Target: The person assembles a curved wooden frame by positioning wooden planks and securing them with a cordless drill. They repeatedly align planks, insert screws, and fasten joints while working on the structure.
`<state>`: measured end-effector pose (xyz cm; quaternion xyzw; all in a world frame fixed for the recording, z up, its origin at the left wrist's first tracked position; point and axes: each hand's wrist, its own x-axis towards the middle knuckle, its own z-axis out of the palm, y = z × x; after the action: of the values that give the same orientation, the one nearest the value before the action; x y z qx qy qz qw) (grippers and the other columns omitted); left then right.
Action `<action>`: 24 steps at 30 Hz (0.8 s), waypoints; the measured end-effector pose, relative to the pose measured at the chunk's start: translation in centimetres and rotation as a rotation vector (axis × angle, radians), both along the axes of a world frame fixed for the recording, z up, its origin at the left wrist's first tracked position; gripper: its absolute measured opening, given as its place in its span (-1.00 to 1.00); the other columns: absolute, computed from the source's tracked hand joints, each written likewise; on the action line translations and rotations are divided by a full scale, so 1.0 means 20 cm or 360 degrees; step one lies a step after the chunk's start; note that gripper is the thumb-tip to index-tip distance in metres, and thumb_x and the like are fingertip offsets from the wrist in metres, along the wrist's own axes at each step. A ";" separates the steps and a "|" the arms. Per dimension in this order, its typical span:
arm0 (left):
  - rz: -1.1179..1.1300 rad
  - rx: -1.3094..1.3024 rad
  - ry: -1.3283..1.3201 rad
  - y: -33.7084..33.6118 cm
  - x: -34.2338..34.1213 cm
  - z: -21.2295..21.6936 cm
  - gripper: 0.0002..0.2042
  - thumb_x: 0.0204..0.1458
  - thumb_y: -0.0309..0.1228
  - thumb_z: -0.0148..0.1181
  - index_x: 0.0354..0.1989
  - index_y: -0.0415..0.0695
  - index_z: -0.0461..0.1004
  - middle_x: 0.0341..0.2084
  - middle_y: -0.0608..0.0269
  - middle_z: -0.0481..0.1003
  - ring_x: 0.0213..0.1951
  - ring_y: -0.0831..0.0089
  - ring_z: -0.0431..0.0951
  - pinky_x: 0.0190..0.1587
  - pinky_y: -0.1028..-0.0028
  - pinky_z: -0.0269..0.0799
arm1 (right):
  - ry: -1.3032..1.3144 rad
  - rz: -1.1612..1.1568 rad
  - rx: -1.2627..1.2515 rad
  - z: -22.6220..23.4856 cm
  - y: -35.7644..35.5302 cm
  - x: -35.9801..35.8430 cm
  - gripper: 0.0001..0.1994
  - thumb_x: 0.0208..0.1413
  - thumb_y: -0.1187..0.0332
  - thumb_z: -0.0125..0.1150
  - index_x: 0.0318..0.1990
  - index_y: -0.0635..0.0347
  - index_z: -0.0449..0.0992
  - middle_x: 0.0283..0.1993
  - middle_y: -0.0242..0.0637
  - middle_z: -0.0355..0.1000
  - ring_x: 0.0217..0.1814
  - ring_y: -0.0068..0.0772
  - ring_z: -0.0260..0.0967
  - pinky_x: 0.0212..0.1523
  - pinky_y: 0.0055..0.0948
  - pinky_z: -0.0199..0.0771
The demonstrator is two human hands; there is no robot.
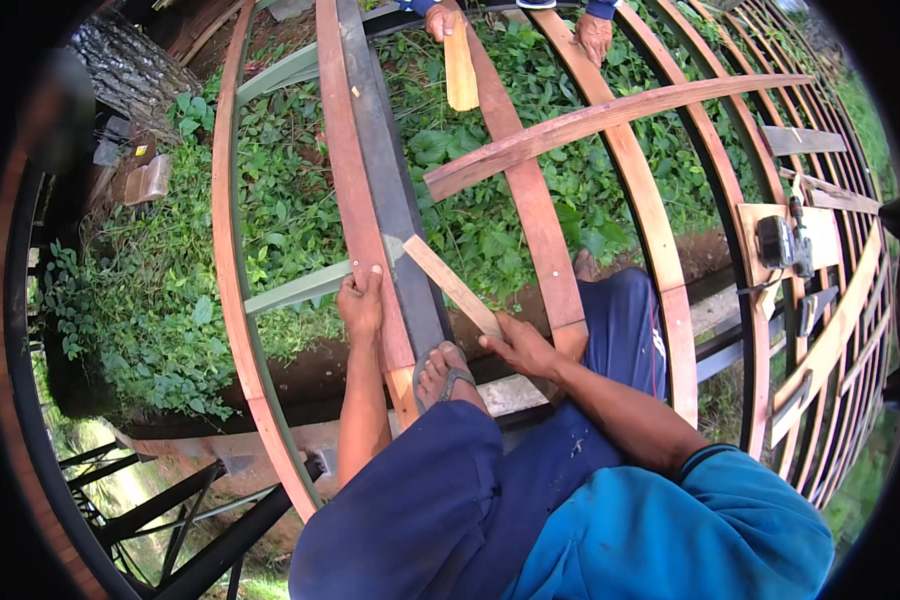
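Clamped at 1 end by the fingers of the right hand (526, 350), the stick (451, 284) juts beyond them, probably light, stiff and best held there, while the left hand's (361, 306) fingers clamp the plank's (355, 180) edge.

No readable lettering, small yellow label (141, 150) on brown object (151, 156), upper left, too small to read

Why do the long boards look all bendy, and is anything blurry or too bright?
Head view: the wide fisheye lens probably curves the boards; head view: a dark smudge at upper left is blurry; head view: the ground at lower left looks washed out.
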<state>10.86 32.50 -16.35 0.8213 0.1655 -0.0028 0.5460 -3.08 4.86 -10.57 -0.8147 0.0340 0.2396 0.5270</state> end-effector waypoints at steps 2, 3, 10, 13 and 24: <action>0.0093 0.0236 -0.0116 -0.07 -0.03 0.08 -0.55 0.21 -0.18 0.36 -0.02 -0.41 0.52 -0.08 -0.07 0.59 -0.05 0.33 0.55 0.05 0.32 0.47 | -0.0038 -0.0174 0.0121 0.12 -0.07 -0.10 -0.54 0.38 0.04 0.18 0.00 0.36 0.35 -0.25 0.23 0.52 -0.16 0.24 0.56 -0.16 -0.01 0.49; 0.0125 0.0371 -0.0318 -0.11 -0.06 0.14 -0.57 0.24 -0.21 0.33 0.00 -0.41 0.50 -0.02 -0.09 0.56 0.00 0.32 0.52 0.08 0.31 0.45 | -0.0092 -0.0230 0.0183 0.16 -0.08 -0.11 -0.54 0.38 0.04 0.17 0.02 0.35 0.36 -0.26 0.22 0.52 -0.16 0.23 0.56 -0.16 -0.01 0.49; -0.0592 -0.1449 -0.0380 -0.56 -0.30 0.61 -0.42 0.42 0.03 -0.06 0.27 -0.30 0.27 0.00 -0.10 0.52 -0.03 0.09 0.55 0.17 0.17 0.44 | -0.0554 -0.0098 0.0096 0.28 -0.01 -0.13 -0.57 0.37 -0.02 0.15 -0.07 0.25 0.36 -0.32 0.12 0.51 -0.26 0.29 0.52 -0.28 0.09 0.48; -0.0821 -0.1542 -0.0147 -0.66 -0.27 0.90 -0.54 0.41 0.02 -0.01 0.07 -0.20 0.30 -0.52 0.25 0.34 -0.51 0.46 0.42 -0.49 0.44 0.39 | -0.0828 -0.0099 0.0276 0.40 -0.06 -0.18 -0.52 0.36 0.00 0.16 0.10 0.28 0.35 -0.07 0.15 0.48 -0.03 0.25 0.49 -0.02 0.08 0.49; -0.0947 0.0261 -0.0555 -0.41 -0.08 1.97 -0.56 0.41 -0.29 0.10 0.28 -0.41 0.34 0.04 -0.16 0.47 -0.01 0.14 0.57 0.02 0.19 0.55 | -0.0538 -0.1563 -0.1151 0.23 -1.39 -1.58 -0.46 0.35 -0.03 0.16 0.26 0.22 0.38 0.16 0.00 0.45 0.26 0.12 0.38 0.31 0.00 0.34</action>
<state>9.30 24.22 23.06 0.8627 -0.1771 -0.0080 0.4736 -34.77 -22.90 -5.91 -0.8572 0.3990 -0.1890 0.2651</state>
